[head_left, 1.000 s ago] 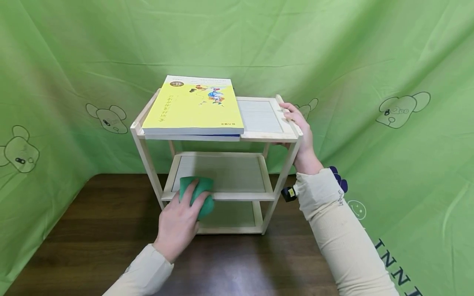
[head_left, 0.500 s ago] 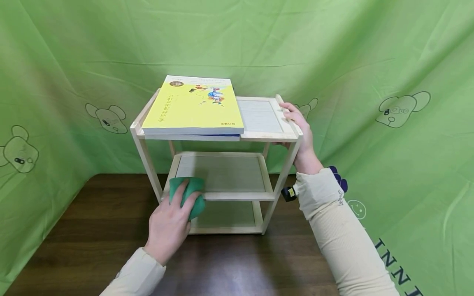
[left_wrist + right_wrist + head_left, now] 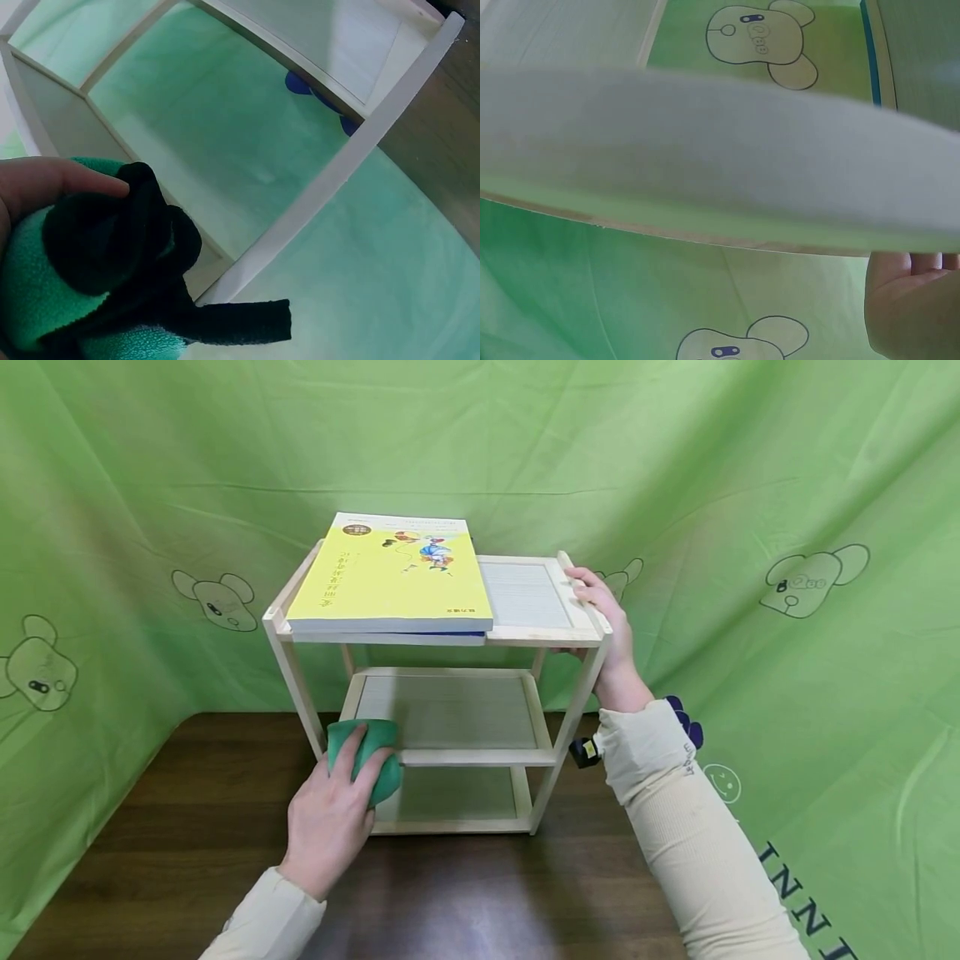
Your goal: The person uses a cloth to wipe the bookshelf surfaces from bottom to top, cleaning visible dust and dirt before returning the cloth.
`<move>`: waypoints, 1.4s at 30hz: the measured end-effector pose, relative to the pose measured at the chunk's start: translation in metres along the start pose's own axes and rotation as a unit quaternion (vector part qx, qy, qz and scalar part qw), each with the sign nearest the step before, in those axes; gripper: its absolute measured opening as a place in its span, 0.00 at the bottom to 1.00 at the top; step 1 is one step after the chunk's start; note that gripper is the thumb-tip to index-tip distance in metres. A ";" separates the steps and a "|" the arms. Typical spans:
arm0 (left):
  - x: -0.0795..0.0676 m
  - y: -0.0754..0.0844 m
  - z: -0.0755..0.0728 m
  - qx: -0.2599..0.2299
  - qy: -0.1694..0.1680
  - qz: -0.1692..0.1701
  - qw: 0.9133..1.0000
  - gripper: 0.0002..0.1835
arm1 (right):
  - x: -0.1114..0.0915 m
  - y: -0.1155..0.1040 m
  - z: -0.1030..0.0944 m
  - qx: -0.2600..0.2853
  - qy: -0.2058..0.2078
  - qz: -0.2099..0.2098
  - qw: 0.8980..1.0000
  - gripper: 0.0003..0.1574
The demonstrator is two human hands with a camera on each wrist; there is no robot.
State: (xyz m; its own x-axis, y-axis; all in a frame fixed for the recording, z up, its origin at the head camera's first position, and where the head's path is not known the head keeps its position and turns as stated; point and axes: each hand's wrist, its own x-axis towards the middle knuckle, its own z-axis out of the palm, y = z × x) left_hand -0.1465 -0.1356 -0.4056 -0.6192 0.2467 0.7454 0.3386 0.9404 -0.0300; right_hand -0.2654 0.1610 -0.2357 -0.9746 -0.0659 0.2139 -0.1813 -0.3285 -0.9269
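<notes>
Currently the two hands are well apart, each with a hold of its own. The left hand [image 3: 326, 818] grips a green cloth [image 3: 384, 779], its fingers laid over the top of it, at the left end of the middle shelf [image 3: 457, 718] of a pale wooden rack [image 3: 577, 706]. The cloth covers part of that shelf's front edge, close to the rack's front left leg [image 3: 296, 697]. From the left wrist, it shows fluffy and bunched, with a dark band [image 3: 232, 321] over it whose flat end sticks out; whether the band belongs to the cloth, I cannot tell. The right hand [image 3: 613, 639] clasps the right side rail of the top shelf [image 3: 525, 596], fingers over the rail and fingertips showing below the shelf. In the right wrist view, a blurred board hides much of this hand. On the left part of the top shelf lies a yellow book [image 3: 390, 577] with a cartoon picture on its cover, stacked flat on another book [image 3: 375, 640], whose front edge shows beneath it. Behind the rack hangs a green curtain [image 3: 660, 452] printed with mouse-like heads, and under the rack is a dark wooden floor [image 3: 202, 810]
</notes>
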 end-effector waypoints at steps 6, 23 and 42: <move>0.001 0.001 0.003 -0.002 0.020 0.004 1.000 0.33 | 0.000 0.000 0.000 -0.002 0.003 0.003 1.000 0.18; 0.010 0.017 0.010 0.002 0.015 0.013 1.000 0.31 | 0.001 0.000 0.000 0.009 -0.004 0.000 1.000 0.17; 0.019 0.034 0.019 -0.006 0.015 0.022 1.000 0.33 | 0.002 0.000 0.001 0.012 -0.011 0.000 1.000 0.17</move>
State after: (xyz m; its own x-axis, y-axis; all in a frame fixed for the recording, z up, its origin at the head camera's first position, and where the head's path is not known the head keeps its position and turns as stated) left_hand -0.1600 -0.0943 -0.4048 -0.5826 0.2801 0.7630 0.3726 0.9263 -0.0555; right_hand -0.2675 0.1603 -0.2348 -0.9715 -0.0854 0.2213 -0.1785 -0.3512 -0.9191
